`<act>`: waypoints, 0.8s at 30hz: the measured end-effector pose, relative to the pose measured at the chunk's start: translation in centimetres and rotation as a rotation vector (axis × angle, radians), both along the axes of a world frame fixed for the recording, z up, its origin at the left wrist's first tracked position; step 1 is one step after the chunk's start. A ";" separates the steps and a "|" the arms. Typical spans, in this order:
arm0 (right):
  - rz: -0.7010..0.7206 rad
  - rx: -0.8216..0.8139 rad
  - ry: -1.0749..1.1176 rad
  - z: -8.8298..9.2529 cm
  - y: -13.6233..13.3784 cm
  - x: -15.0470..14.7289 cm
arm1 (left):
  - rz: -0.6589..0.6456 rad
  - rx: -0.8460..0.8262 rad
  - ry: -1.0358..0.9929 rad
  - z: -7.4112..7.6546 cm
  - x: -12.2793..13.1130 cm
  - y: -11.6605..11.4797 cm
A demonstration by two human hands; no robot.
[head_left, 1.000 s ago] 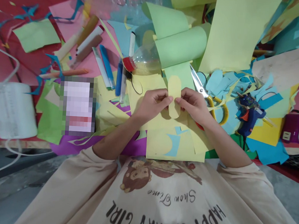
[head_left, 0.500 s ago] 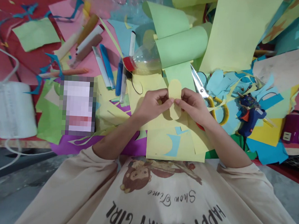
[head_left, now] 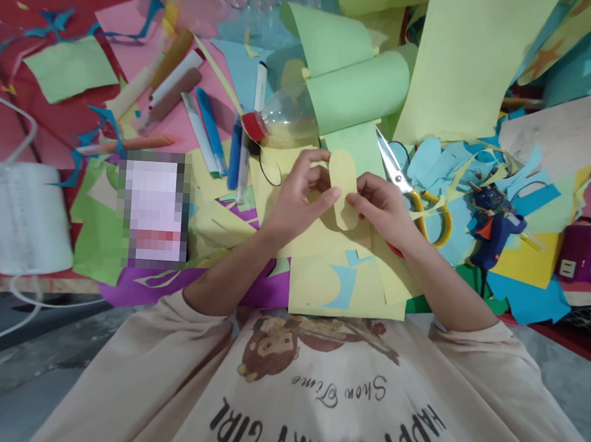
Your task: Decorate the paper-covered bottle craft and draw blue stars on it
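Note:
A small yellow paper cutout with rounded ends stands upright between my hands, slightly tilted. My right hand pinches its right edge between thumb and fingers. On the other side, the thumb of my left hand lies against the left edge, its fingers loosely curled and partly behind the paper. Below lies yellow paper with a light-blue scrap on it. Just right of my right hand rest scissors with yellow handles, blades partly apart and pointing away from me.
A clear plastic bottle with a red cap lies ahead, beside curled green paper. Markers and a phone with a blurred screen are at left. A blue glue gun and paper scraps lie at right.
My left hand's fingers have loosened and spread, and its thumb has slid toward the cutout's left edge. The cutout has shifted slightly left and away from me, tilting a little.

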State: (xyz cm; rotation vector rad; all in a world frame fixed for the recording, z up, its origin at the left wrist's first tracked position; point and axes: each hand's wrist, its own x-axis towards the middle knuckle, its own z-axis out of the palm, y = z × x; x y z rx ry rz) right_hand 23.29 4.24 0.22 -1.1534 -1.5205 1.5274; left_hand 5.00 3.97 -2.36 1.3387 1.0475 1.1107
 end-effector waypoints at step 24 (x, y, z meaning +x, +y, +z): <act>-0.056 0.032 0.073 0.1 0.0 0.0 | -0.069 0.158 -0.071 -0.8 0.3 0.3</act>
